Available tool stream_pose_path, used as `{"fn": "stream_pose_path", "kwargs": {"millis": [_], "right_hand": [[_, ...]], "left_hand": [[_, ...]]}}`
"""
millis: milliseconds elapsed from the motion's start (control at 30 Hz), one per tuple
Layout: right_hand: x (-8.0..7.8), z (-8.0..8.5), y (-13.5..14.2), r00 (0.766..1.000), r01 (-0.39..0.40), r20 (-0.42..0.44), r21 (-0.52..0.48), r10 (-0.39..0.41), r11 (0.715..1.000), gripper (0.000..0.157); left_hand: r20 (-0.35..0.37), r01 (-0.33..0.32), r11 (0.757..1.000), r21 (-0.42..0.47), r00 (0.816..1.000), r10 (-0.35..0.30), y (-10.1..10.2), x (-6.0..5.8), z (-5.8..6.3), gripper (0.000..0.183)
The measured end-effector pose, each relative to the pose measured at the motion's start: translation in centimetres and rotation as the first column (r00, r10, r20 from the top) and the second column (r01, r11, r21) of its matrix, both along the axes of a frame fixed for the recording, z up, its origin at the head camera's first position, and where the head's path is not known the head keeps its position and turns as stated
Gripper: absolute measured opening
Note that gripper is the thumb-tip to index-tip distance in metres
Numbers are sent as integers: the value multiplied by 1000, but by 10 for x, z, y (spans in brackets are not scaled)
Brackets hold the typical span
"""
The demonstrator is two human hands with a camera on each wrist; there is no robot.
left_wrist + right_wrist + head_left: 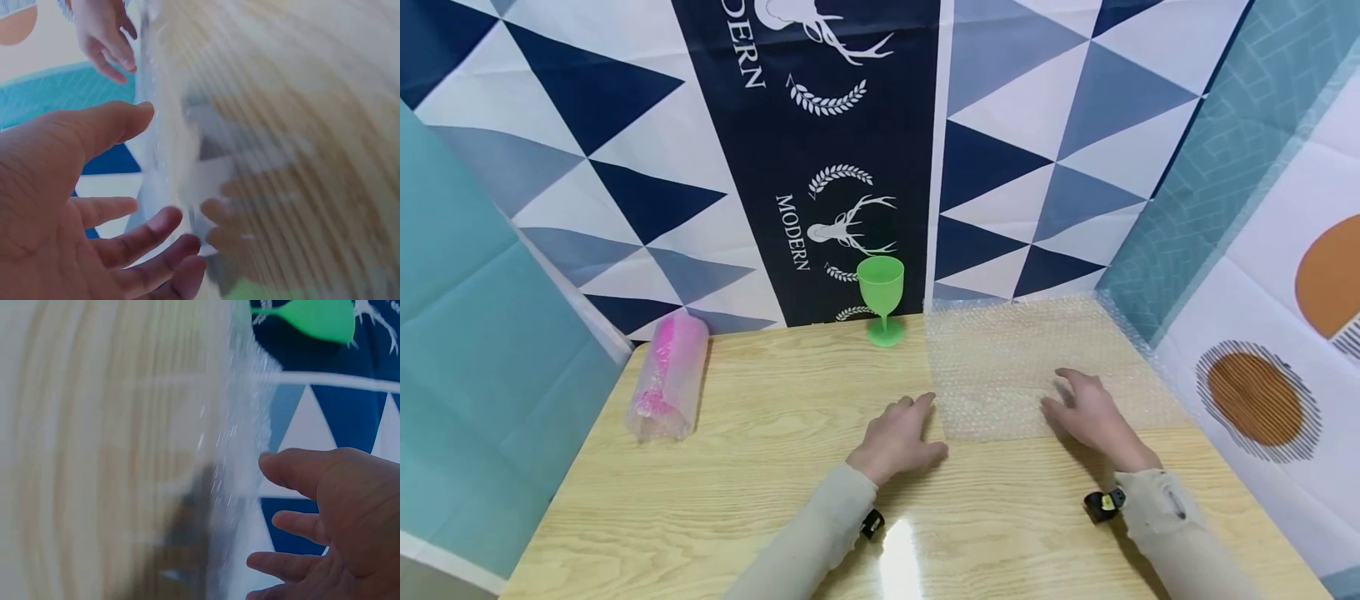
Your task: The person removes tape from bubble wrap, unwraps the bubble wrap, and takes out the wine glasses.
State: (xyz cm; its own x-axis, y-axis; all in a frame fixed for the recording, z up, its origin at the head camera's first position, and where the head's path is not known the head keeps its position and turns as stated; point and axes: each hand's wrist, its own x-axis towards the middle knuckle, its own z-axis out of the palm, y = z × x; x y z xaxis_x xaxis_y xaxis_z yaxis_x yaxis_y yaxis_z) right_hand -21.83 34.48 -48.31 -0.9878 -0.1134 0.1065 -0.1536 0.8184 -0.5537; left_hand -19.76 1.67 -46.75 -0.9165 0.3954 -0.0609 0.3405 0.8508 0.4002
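A sheet of clear bubble wrap (1000,358) lies flat on the right part of the wooden table, against the back wall. My left hand (897,443) is at its near left corner, fingers spread and nothing in them. Over the sheet's near right part is my right hand (1093,417), its fingers also apart and holding nothing; whether it touches the film I cannot tell. Behind the left hand, close to the wall, a green plastic goblet (881,287) stands upright. In the right wrist view the goblet (322,317) shows at the top, past the right hand (340,519).
At the table's back left corner lies a pink object rolled in bubble wrap (670,375); its kind is hidden. Patterned cloth walls (1030,167) stand along the back and both sides. The wooden table (737,500) reaches toward me under both forearms.
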Motion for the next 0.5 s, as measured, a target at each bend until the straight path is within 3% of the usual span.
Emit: {"fn": "stream_pose_path", "kwargs": {"millis": [167, 333, 500], "right_hand": [[3, 7, -28, 999, -25, -27, -23, 25, 999, 67], [7, 12, -50, 999, -35, -23, -9, 35, 999, 71], [9, 15, -74, 1000, -20, -22, 22, 20, 1000, 76]], "left_hand": [[-74, -44, 998, 33, 996, 47, -14, -3, 0, 86], [-61, -102, 992, 78, 992, 107, -27, -2, -2, 90], [-99, -133, 987, 86, 985, 141, -36, -2, -3, 97]]}}
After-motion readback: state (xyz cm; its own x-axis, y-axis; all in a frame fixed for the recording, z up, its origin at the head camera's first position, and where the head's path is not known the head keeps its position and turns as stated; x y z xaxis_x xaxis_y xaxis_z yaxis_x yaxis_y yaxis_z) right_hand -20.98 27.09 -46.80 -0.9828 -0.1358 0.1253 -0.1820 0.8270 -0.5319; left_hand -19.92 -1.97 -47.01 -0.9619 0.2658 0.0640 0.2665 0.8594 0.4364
